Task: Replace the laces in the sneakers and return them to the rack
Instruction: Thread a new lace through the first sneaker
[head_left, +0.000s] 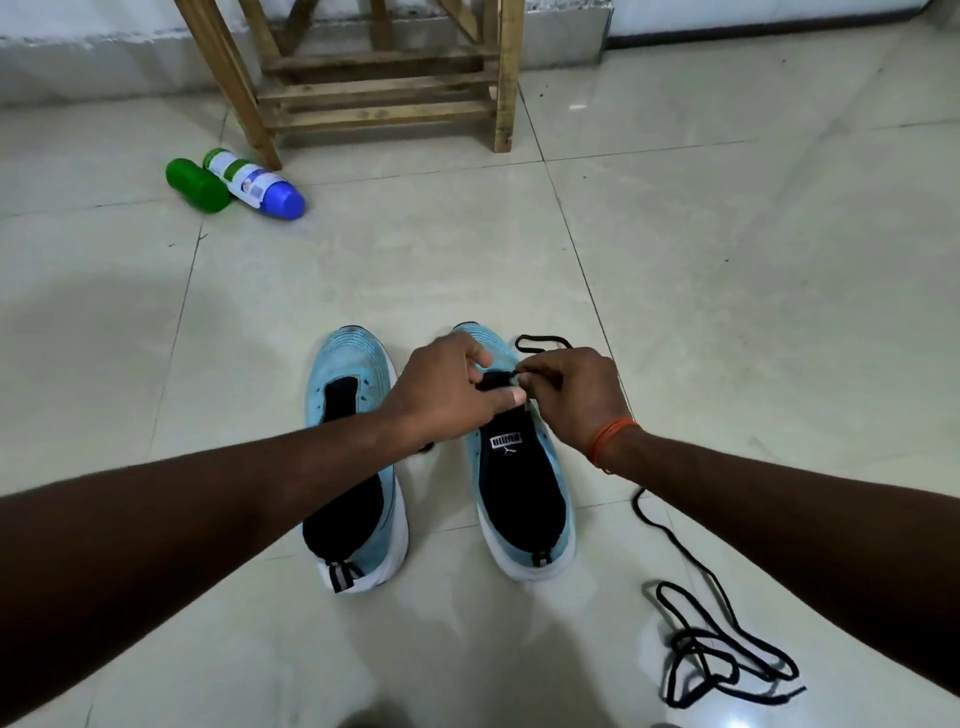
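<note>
Loose black lace trails lower right. At centre, right hand pinches a lace end at the sneaker eyelets; left hand grips its upper. A weak pinch could let the end slip back out.

— What are the arms doing?
— Both are reaching forward and down, bare forearms converging toward the middle.
— And the hands?
— The left hand is gripping the sneaker, fingers curled, thumb lying flat. The right hand is pinching the lace just beside it.
</note>
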